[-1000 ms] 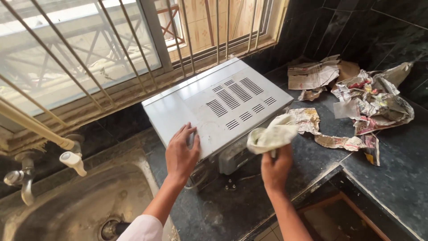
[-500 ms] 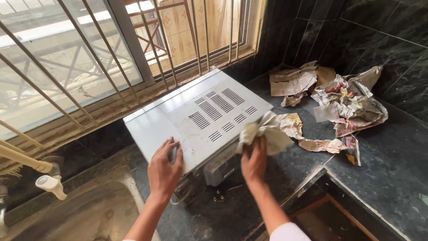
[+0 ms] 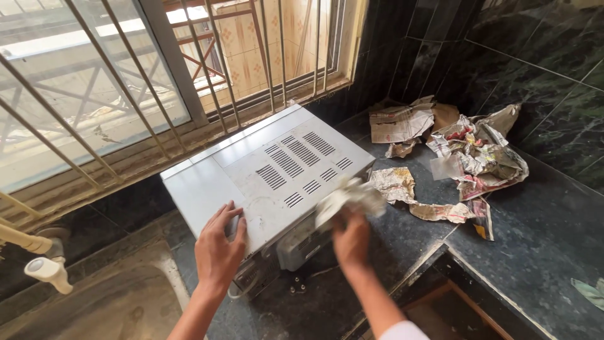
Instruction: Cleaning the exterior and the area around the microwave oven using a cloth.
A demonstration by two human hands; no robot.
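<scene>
- A white microwave oven [image 3: 270, 173] is being shown at the centre of the frame, lying with its vented metal casing facing up, on a dark stone worktop [image 3: 541, 233] just below a barred window [image 3: 126, 82].
- The left hand [image 3: 219, 250] is being pressed flat on the lower left corner of the casing, in the lower centre-left of the frame; its fingers [image 3: 220, 217] are being held spread and open, with nothing gripped.
- The right hand [image 3: 351, 238] is being held at the lower right edge of the oven, just right of centre; its fingers are being kept closed around a pale cloth [image 3: 349, 198].
- The cloth is being shown blurred, bunched against the oven's near edge and touching it.
- Crumpled newspaper sheets [image 3: 469, 157] are being shown right of the oven, in the centre-right of the frame, spread over the worktop near the dark tiled wall [image 3: 553, 69]; the nearest sheet is lying just beside the cloth.
- A steel sink [image 3: 119, 302] is being shown at the lower left of the frame, beside the oven, with a white tap [image 3: 44, 267] reaching in from the left edge.
- A dark opening [image 3: 453, 315] below the worktop edge is being shown at the bottom right of centre; its contents cannot be told.
</scene>
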